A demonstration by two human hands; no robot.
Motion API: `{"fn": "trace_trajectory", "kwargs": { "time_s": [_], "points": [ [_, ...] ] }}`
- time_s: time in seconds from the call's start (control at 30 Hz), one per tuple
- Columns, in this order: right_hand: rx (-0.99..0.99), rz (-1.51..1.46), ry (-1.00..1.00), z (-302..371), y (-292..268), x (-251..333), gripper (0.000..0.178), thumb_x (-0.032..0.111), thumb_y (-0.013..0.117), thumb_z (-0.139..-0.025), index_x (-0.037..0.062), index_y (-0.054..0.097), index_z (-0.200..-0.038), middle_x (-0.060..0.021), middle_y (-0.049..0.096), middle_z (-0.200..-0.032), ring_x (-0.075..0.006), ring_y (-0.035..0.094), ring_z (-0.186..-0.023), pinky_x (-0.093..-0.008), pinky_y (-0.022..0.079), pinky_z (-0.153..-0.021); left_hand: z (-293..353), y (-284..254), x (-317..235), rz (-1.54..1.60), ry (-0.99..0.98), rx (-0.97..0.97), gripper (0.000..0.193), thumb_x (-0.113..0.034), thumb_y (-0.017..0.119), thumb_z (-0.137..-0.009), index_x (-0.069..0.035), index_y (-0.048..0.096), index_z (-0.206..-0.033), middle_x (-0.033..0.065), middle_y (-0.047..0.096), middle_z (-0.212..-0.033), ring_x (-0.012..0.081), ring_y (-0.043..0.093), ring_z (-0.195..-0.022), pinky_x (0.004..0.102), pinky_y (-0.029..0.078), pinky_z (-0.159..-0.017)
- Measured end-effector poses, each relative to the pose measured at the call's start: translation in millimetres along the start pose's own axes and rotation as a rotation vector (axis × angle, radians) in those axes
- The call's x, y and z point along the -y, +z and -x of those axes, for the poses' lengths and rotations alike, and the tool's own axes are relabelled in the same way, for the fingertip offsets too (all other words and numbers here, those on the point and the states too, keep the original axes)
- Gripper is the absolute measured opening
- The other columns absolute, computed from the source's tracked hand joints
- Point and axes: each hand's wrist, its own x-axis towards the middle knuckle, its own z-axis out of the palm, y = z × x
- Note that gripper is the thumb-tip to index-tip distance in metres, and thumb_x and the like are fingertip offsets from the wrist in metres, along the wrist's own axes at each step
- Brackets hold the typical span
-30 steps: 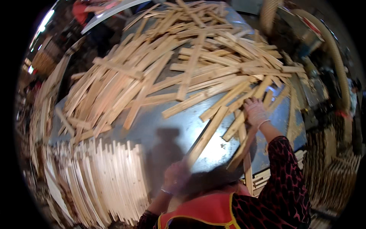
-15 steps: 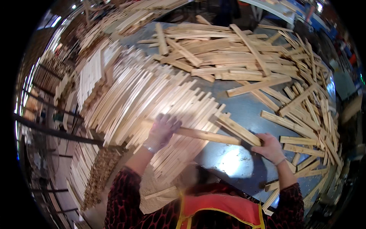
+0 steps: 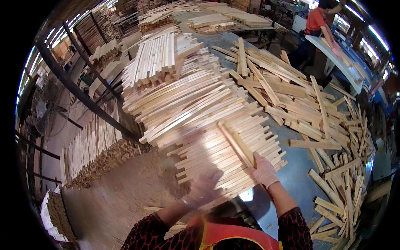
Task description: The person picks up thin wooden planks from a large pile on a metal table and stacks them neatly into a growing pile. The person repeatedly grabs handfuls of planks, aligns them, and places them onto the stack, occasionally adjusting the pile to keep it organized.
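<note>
My right hand [image 3: 265, 171], in a pale thin glove, grips the near end of a wooden strip [image 3: 236, 143]. The strip slants away to the left, across the line of the strips under it. Below it lies a layer of pale wooden strips [image 3: 225, 154] set side by side, their ends uneven. My left hand [image 3: 206, 186], gloved too, is smeared by motion over the near left edge of this layer. Its fingers are too blurred to read, and no strip shows in it.
Loose strips lie in a jumbled heap [image 3: 291, 98] on the metal table [image 3: 266, 204] to the right. Stacked strips [image 3: 154, 58] stand farther back. A dark metal rail [image 3: 89, 102], a fan [image 3: 49, 109] and a lower stack [image 3: 98, 150] are at left. Another person [image 3: 315, 29] works at far right.
The view has swung, showing more of the left and back. My left hand no longer holds a strip and has come nearer me. My right hand has moved left with its strip, over the layer.
</note>
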Motion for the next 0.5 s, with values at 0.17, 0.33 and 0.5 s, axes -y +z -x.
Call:
{"fn": "trace_trajectory", "kwargs": {
  "time_s": [0.17, 0.33, 0.5],
  "points": [
    [-0.184, -0.943, 0.010, -12, 2, 75, 0.084, 0.025, 0.078, -0.092, 0.0010, 0.036, -0.161, -0.0253, 0.064, -0.141, -0.0349, 0.066, -0.123, -0.0412, 0.053, -0.104, -75, -37, -65, 0.324, -0.325, 0.021, 0.075, -0.036, 0.079, -0.089, -0.009, 0.050, -0.152, 0.0201, 0.069, -0.122, 0.0321, 0.073, -0.100, 0.0417, 0.062, -0.085],
    [-0.249, -0.938, -0.055, -5, -9, 38, 0.087, 0.012, 0.077, -0.094, -0.0008, 0.030, -0.166, -0.0161, 0.062, -0.137, -0.0211, 0.061, -0.117, -0.0347, 0.053, -0.103, -129, -107, 3, 0.367, -0.347, 0.008, 0.061, -0.017, 0.075, -0.092, -0.010, 0.055, -0.150, 0.0123, 0.072, -0.099, 0.0152, 0.068, -0.079, 0.0322, 0.062, -0.065],
    [-0.206, -1.030, 0.095, 51, 26, -67, 0.078, 0.009, 0.076, -0.094, -0.0058, 0.038, -0.161, -0.0118, 0.063, -0.134, -0.0188, 0.062, -0.113, -0.0317, 0.052, -0.101, -154, -124, 163, -0.437, 0.011, -0.145, 0.050, -0.025, 0.069, -0.093, -0.007, 0.060, -0.139, 0.0117, 0.065, -0.121, 0.0267, 0.066, -0.106, 0.0383, 0.057, -0.093]
  ]
}}
